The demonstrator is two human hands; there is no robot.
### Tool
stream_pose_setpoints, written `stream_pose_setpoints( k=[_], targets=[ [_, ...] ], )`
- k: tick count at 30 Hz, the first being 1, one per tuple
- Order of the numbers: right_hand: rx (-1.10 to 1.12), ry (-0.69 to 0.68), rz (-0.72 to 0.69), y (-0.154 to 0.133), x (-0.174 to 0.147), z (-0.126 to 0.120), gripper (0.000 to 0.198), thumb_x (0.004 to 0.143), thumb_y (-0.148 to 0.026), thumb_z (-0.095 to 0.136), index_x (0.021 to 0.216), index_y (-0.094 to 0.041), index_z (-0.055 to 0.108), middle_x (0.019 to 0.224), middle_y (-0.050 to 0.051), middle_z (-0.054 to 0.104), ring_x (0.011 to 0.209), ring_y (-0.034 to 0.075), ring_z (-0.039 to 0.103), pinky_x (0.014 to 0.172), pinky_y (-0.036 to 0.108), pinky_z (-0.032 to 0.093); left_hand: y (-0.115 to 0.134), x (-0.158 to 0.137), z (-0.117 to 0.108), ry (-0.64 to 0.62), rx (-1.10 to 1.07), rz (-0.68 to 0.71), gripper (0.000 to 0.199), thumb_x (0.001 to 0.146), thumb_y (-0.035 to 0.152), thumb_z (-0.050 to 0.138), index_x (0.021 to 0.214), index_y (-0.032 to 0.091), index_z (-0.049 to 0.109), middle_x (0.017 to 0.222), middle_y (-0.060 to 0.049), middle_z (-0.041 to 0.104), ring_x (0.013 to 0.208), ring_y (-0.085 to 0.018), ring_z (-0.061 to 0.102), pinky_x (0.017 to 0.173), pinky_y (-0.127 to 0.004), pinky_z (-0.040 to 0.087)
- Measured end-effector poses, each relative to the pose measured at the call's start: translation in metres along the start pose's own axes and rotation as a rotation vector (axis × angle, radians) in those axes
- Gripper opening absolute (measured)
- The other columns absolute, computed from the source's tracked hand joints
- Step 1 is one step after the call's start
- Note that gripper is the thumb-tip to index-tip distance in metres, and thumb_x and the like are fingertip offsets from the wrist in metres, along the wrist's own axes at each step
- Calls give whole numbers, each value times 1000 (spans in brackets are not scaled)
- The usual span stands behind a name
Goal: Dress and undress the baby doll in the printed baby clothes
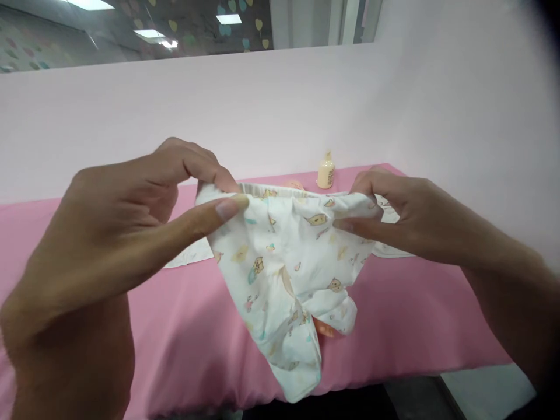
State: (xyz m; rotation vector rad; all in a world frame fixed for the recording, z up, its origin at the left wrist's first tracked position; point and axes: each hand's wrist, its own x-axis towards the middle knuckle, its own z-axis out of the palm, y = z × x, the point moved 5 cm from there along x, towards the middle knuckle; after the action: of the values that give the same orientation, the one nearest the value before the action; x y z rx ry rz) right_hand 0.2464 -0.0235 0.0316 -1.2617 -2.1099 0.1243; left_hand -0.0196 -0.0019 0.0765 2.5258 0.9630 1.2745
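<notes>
A pair of small white baby pants (280,251) with a pastel animal print hangs in front of me, waistband up and legs down. My left hand (144,204) pinches the left end of the waistband between thumb and fingers. At the right end, my right hand (402,216) grips the same band, thumb on the front. The waistband is stretched between the two hands and its top gapes slightly. One leg hangs longer; the other is bunched up at the right. An orange-brown patch (324,328) shows beside the legs; I cannot make out what it belongs to.
A pink-covered table (184,326) spreads beneath, against a white wall (262,116). A cream pump bottle (326,172) stands at the back. White cloth shows behind the pants, at left (195,254) and right (389,248), mostly hidden.
</notes>
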Motion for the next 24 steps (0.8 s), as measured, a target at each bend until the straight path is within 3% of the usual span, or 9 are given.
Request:
stream_pose_setpoints(
  k=[3, 6, 8, 10, 13, 18, 21, 24],
  targets=[
    [-43, 145, -66, -2, 6, -5, 26, 86, -45, 68, 83, -22, 57, 92, 4, 58, 87, 21, 56, 72, 34, 45, -13, 4, 7, -103, 79, -40, 15, 89, 36, 67, 93, 22, 66, 92, 0, 65, 83, -14, 59, 73, -26, 42],
    [89, 288, 18, 4, 11, -6, 21, 89, -42, 66, 86, -22, 58, 93, 5, 57, 93, 23, 57, 77, 37, 49, -32, 4, 17, -148, 126, -128, 24, 91, 37, 64, 110, 23, 63, 101, 0, 65, 90, -13, 58, 76, -24, 44],
    [258, 335, 78, 8, 14, -2, 21, 91, -43, 64, 90, -23, 59, 85, 3, 56, 87, 22, 58, 74, 35, 51, -40, 3, 25, -125, 107, -145, 32, 89, 36, 65, 118, 23, 60, 104, -1, 63, 90, -14, 58, 76, -24, 45],
    [397, 348, 109, 9, 16, 4, 22, 91, -44, 64, 91, -23, 58, 76, 1, 52, 77, 18, 57, 65, 30, 49, -46, 1, 31, -22, 82, -192, 31, 87, 34, 66, 116, 23, 60, 99, -2, 63, 81, -13, 57, 69, -24, 45],
    [455, 366, 196, 11, 18, 11, 24, 90, -45, 65, 91, -24, 55, 71, -2, 51, 63, 12, 53, 49, 23, 40, -53, -5, 39, 89, -71, -365, 21, 86, 34, 65, 103, 22, 62, 83, -1, 64, 67, -12, 56, 56, -23, 42],
    [556, 330, 342, 19, 22, 17, 28, 85, -43, 70, 97, -25, 53, 71, -2, 60, 50, 11, 53, 38, 21, 34, -63, -8, 51, -33, -370, -602, 19, 83, 35, 68, 93, 21, 60, 78, -2, 68, 65, -14, 62, 52, -22, 43],
    [663, 406, 380, 23, 29, 11, 28, 83, -38, 73, 97, -25, 53, 75, -1, 64, 55, 14, 59, 41, 22, 40, -57, 2, 50, -55, -545, -622, 20, 80, 28, 73, 92, 19, 60, 73, -1, 63, 61, -12, 59, 53, -21, 44],
    [803, 513, 376, 15, 35, 6, 23, 84, -30, 72, 100, -25, 55, 84, -1, 66, 70, 16, 66, 52, 25, 50, -34, 21, 39, 104, -727, -536, 18, 80, 23, 73, 89, 17, 60, 76, -1, 62, 64, -11, 59, 56, -22, 46]
  ],
)
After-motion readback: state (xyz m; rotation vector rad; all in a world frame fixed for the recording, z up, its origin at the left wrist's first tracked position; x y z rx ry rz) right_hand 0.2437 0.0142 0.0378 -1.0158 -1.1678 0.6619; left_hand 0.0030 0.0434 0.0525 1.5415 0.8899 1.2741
